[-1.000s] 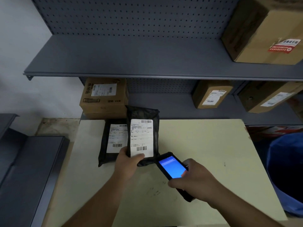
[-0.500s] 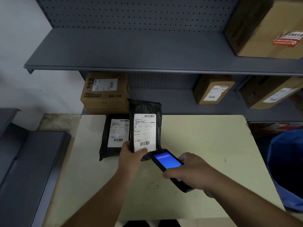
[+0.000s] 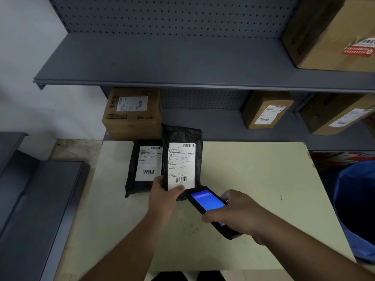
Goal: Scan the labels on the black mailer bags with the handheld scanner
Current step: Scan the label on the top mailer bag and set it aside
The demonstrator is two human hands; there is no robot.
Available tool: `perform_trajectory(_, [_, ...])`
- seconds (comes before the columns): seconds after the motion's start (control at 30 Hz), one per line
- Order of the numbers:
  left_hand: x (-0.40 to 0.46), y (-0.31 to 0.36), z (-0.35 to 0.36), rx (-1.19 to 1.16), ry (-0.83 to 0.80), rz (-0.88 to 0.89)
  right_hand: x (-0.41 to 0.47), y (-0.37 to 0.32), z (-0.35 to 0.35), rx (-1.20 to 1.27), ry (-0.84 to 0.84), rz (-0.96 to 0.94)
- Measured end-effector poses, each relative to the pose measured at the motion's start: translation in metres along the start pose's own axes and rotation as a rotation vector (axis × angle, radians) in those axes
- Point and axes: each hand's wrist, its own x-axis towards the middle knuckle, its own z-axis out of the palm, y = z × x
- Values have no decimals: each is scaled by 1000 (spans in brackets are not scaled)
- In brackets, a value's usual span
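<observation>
My left hand [image 3: 163, 196] grips the bottom edge of a black mailer bag [image 3: 182, 136] and holds it upright above the pale table [image 3: 253, 179], its white barcode label facing me. My right hand [image 3: 236, 212] holds a black handheld scanner [image 3: 209, 203] with a lit blue screen, its front end close to the bag's lower right corner. A second black mailer bag [image 3: 138, 181] lies flat on the table just left of the held one, label up and partly hidden behind it.
Grey metal shelves [image 3: 162, 63] stand behind the table. Cardboard boxes sit on them: one [image 3: 132, 116] behind the bags, two [image 3: 265, 110] at right and a large one [image 3: 332, 31] at top right. A blue bin [image 3: 355, 209] stands at right, grey panels [image 3: 30, 199] at left.
My right hand has brought the scanner forward and left, closer under the held bag. My left hand has kept the bag upright with only a slight shift.
</observation>
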Motion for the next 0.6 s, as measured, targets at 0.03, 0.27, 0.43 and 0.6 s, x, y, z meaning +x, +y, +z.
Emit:
perform_trajectory(0.03, [0,-1,0,2,2,-2,1,0,0,2,-2,1])
perform_trajectory(0.27, [2,-3,5,25,-8,-33,5,4,-4,42,6,-3])
perform_trajectory(0.43, [1,-2,21,29,-54,-59,8,14,-16,84,18,-3])
perform_trajectory(0.6, [-1,-10,47,86,-93,-83,8,31,-34,137,42,11])
